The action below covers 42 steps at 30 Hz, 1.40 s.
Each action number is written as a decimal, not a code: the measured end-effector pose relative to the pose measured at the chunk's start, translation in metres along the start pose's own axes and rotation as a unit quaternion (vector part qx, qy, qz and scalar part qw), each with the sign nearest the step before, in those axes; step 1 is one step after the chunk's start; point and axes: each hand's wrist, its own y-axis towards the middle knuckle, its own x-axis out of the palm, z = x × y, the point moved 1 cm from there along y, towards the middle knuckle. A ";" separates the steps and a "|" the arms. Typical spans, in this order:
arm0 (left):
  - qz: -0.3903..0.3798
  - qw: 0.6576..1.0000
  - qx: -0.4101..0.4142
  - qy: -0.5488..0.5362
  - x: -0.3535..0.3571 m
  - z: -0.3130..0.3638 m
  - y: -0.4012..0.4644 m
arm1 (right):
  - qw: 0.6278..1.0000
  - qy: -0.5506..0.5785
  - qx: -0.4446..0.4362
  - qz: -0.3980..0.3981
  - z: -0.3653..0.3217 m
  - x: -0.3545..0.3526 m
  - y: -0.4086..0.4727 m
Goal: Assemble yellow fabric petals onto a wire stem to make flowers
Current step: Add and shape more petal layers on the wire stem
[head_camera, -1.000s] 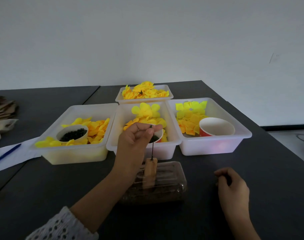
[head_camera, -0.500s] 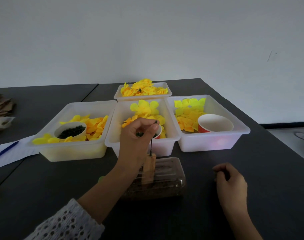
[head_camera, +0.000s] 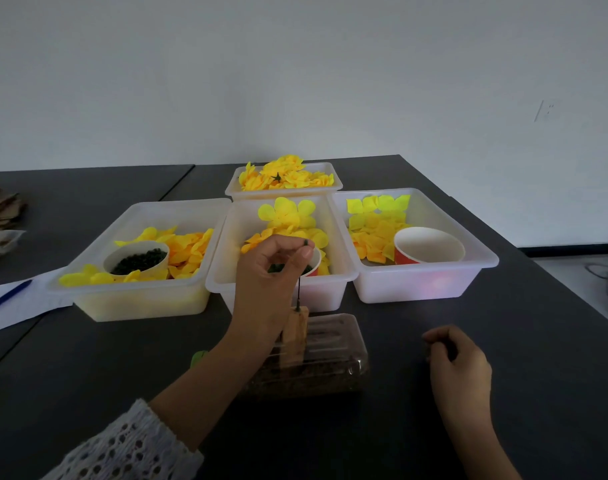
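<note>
My left hand [head_camera: 268, 275] pinches the top of a thin dark wire stem [head_camera: 299, 289] that stands upright in a small wooden block [head_camera: 297, 336]. The block rests on a clear plastic box [head_camera: 330, 358] in front of me. Behind it, the middle white bin [head_camera: 333, 282] holds yellow fabric petals [head_camera: 285, 213] and a red cup partly hidden by my hand. My right hand [head_camera: 458, 362] rests on the dark table to the right with its fingers curled; whether it holds anything is unclear.
A left bin [head_camera: 140, 299] holds yellow petals and a white cup of dark bits [head_camera: 136, 259]. The right bin [head_camera: 420, 282] holds petals and an empty red cup [head_camera: 429, 245]. A far bin [head_camera: 283, 192] holds finished flowers. Paper and a blue pen [head_camera: 6, 301] lie at left.
My left hand has stayed pinched on the stem top with only a slight shift. The right hand has stayed in place on the table.
</note>
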 end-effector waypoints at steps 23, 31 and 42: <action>-0.019 0.998 0.008 0.063 -0.008 0.007 0.004 | 1.000 -0.004 -0.008 -0.003 0.002 0.001 0.001; -0.033 0.996 0.019 0.080 -0.012 0.010 0.006 | 1.000 -0.004 0.001 -0.001 0.003 0.001 0.001; -0.055 0.997 0.005 0.060 -0.013 0.014 0.007 | 1.000 -0.002 -0.005 -0.005 0.002 0.001 0.001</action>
